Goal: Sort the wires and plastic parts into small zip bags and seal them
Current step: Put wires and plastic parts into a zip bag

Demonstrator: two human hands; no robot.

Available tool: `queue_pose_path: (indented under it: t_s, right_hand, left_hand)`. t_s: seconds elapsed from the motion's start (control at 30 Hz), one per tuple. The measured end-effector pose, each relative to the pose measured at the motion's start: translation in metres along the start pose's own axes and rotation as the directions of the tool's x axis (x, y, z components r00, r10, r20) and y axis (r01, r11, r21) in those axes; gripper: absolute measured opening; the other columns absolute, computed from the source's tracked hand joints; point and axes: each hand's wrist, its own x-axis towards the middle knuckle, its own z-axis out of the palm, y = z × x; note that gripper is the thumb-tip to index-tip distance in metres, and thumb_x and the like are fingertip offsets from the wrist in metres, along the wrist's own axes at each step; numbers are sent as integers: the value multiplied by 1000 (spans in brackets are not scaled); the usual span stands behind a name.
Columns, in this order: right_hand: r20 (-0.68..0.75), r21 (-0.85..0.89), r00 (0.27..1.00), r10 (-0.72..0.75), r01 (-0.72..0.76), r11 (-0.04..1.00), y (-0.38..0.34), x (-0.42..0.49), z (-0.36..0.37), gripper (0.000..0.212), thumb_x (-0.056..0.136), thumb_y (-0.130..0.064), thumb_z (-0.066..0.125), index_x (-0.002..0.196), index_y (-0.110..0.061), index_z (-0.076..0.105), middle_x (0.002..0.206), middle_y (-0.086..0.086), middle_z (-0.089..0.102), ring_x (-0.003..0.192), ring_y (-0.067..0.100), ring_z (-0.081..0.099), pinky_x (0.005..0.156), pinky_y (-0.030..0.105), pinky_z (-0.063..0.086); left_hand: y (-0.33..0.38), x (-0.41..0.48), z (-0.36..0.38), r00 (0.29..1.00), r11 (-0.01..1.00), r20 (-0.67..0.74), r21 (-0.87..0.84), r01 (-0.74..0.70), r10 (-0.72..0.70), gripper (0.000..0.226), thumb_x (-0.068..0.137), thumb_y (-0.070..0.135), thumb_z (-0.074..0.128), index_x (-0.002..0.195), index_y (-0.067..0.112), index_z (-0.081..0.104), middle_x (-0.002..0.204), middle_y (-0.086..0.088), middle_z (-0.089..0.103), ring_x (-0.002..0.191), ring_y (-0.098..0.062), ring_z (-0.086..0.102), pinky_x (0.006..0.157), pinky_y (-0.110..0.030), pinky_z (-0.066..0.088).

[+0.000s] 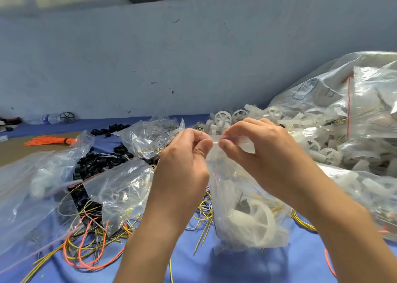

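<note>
- Left hand point(189, 153): thumb and forefinger pressed together, pinching the top edge of the small zip bag point(247, 196); other fingers curled.
- Right hand point(257, 149): same pinch on the bag's top strip, just beside the left thumb, the two thumbs nearly touching.
- Zip bag hangs upright below both hands at centre frame. Its bottom looks to rest on the blue cloth point(236, 269), though blur makes that hard to confirm.
- Inside the bag: a white plastic wheel point(261, 222) low down, with thin yellow wires alongside it.
- Loose wires point(86, 248), yellow and orange, tangled on the cloth to the left of the left forearm.
- Black plastic parts point(96, 162) heaped behind the wires, partly under clear bags.
- Clear bag point(120, 188) lies over the wires, left of the left hand.
- Another bag point(148, 138) behind it holds metal wire springs.
- White plastic parts point(322, 149) piled to the right, behind the right hand.
- Large clear sack point(322, 89) at far right, against the wall.
- Orange wire bundle point(49, 140) far left; water bottle point(46, 118) lying behind it.
</note>
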Motion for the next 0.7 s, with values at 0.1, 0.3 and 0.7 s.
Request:
queue_pose_path:
  t_s: [0.1,0.3,0.7]
  right_hand:
    - [-30,-5,999,-27,26,1000,-3,-1,4,20,89,-36,56,94,-21,68,92,-8,66,90,21,57,88,44,45]
    - [0,-95,1000,-13,13,995,9,-3,-9,28,90,-44,53,96,-25,72,95,-6,70,91,28,60,88,47,46]
    - [-40,280,950,310,-287,916,50,-20,-33,2,81,-32,73,80,-31,74,73,-19,71,69,2,64,63,15,46]
  left_hand:
    - [1,-2,1,1000,1000,-4,-2,-3,3,13,98,24,53,86,27,57,68,17,55,56,1,45,52,-15,29]
    - [-8,2,-2,999,997,-26,-76,30,-32,14,99,27,53,86,27,58,73,14,59,57,0,47,53,-13,34]
    - [-30,3,-12,987,995,-130,-34,92,-96,17,99,28,51,83,33,55,74,10,63,66,-8,54,56,-15,39]
